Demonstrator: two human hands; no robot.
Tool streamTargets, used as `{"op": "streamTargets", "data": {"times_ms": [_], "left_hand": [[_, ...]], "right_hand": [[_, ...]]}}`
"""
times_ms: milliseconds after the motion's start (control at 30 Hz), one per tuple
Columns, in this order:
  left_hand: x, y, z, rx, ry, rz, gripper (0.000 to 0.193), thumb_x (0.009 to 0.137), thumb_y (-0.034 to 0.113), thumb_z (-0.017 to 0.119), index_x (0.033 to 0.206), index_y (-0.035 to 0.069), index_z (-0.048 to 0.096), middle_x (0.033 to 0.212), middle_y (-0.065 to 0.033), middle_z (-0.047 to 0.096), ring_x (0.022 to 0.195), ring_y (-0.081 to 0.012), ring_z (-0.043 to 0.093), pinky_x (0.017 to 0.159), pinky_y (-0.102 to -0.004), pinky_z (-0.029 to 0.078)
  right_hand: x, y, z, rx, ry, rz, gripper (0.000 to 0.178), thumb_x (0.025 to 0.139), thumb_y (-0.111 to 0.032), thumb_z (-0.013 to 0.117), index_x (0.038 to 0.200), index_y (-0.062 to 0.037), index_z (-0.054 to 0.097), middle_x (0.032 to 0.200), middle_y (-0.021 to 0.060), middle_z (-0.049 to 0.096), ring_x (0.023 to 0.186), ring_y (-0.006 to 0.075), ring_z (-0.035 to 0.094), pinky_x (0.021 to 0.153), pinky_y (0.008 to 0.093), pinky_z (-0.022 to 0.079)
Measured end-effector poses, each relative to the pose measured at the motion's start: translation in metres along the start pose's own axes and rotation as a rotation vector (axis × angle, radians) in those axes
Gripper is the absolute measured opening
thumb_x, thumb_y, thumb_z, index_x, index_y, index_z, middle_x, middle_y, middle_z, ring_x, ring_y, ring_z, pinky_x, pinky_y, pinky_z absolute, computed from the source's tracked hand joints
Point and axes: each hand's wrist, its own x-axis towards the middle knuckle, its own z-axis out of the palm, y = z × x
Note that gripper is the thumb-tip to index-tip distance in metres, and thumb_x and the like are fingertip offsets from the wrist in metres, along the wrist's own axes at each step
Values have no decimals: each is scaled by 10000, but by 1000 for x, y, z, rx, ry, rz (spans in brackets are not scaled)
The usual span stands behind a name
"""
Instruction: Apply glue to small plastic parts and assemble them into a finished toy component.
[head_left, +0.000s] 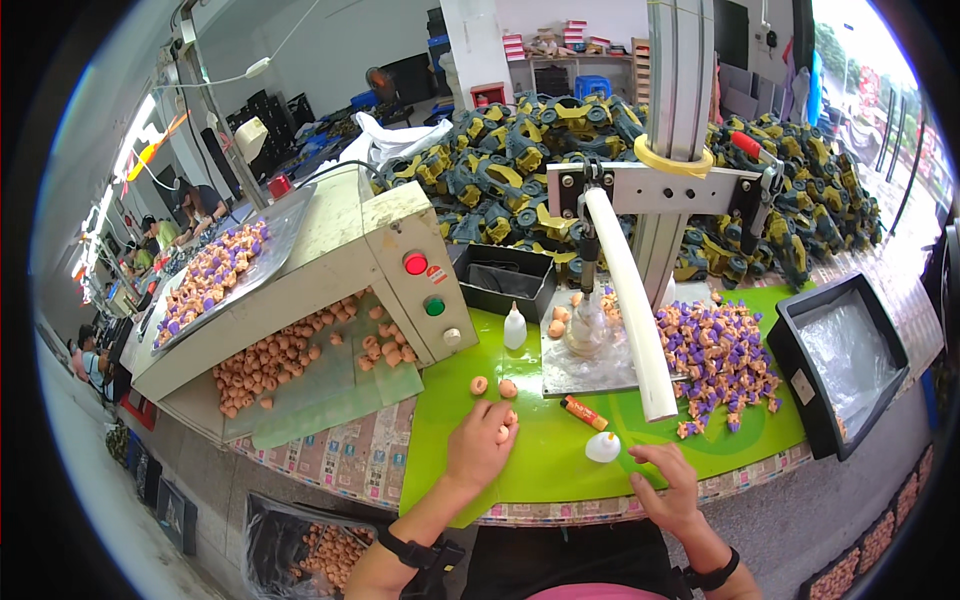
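Note:
My left hand (481, 444) is closed over the green mat (460, 360), with small round peach-coloured toy heads (503, 433) between its fingers and thumb. Just beyond its knuckles lie two more loose heads (508, 388). My right hand (668, 482) hovers by the mat's near edge, fingers apart and holding nothing. To its left is a small white squeeze bottle (602, 447) with a yellowish tip, untouched. An orange-and-dark tube (584, 412) lies farther in. A second white squeeze bottle (515, 328) stands upright beyond the loose heads.
A lever press (632, 310) rises from a metal base. Purple-and-peach toy figures (715, 350) are heaped right of it, beside a black bin (840, 350). At left, a box-shaped machine (385, 250) with red and green buttons holds many heads. Green-yellow toy vehicles (510, 150) pile up behind.

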Motion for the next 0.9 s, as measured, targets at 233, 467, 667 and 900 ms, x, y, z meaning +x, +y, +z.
{"op": "streamTargets", "data": {"times_ms": [233,467,667,900], "left_hand": [[-2,-11,-2,-747,2,-490,153,904,185,618,996,63,617,887,-64,627,671,-162,586,536,-257,459],[-24,2,-3,-1994,-393,-949,208,954,264,565,1028,71,594,1010,-75,644,821,-113,610,555,-206,467],[-40,29,13,-1905,-418,-961,285,963,243,552,1187,68,532,1099,-105,619,882,-153,609,587,-208,493],[-37,43,16,-1857,-434,-1005,282,935,183,599,1196,103,527,1105,-46,621,1000,-168,636,712,-243,560]], "right_hand": [[-4,3,4,18,15,27,331,719,18,659,1048,-8,639,907,121,655,821,258,626,761,343,473],[6,9,28,-43,33,126,409,727,-51,735,1115,-22,607,989,140,634,899,287,607,781,369,480],[14,19,47,-10,-55,132,388,744,-109,749,1087,-13,595,991,160,625,911,300,604,794,387,479],[6,11,33,149,-64,210,368,762,-107,736,1086,-11,590,983,153,599,893,299,594,766,361,472]]}}
